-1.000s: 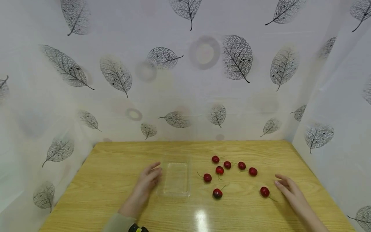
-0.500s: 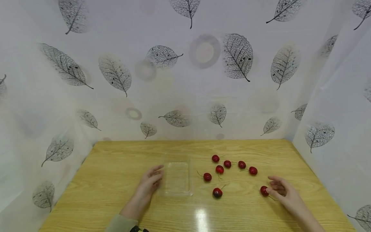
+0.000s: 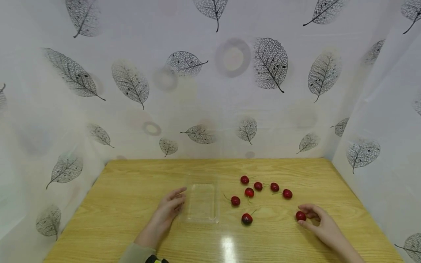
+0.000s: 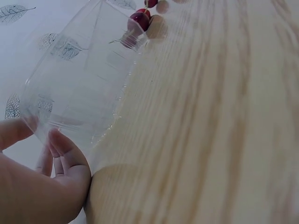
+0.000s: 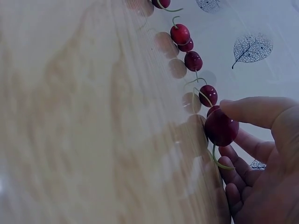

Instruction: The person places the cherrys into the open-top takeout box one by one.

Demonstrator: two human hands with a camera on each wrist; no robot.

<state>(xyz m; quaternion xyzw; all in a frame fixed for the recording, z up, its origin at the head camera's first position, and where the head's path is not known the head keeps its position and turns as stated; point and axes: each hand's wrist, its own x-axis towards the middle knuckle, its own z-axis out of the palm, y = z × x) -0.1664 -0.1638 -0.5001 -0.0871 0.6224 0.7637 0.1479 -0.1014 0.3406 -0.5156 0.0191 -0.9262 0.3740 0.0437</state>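
Right hand (image 3: 320,223) low on the right side of the wooden bench (image 3: 125,204), grip curled round one red cherry (image 3: 300,216): thumb over the top, fingers cupped beneath, seen plainly from the right wrist view (image 5: 220,127). Probably light, smooth and a little slippery, firm enough for a gentle pinch yet easily bruised if squeezed hard. Best taken round the widest part of the round body, or by the thin green stem (image 5: 218,161), which looks weak and likely to snap. Round body, so no real long axis; stem curving down and out from the fruit toward the palm.

Left hand (image 3: 167,211) flat on the bench, fingers nearly straight, fingertips (image 4: 58,142) touching the left wall of a clear plastic tray (image 3: 201,201). Thin, glossy, very light by the look of it, apt to slide or flex under a push; best steadied at the rim. Long axis running away from the person, toward the leaf-printed backdrop (image 3: 210,80).

Six loose cherries (image 3: 258,186) between tray and right hand, well apart from the held one.
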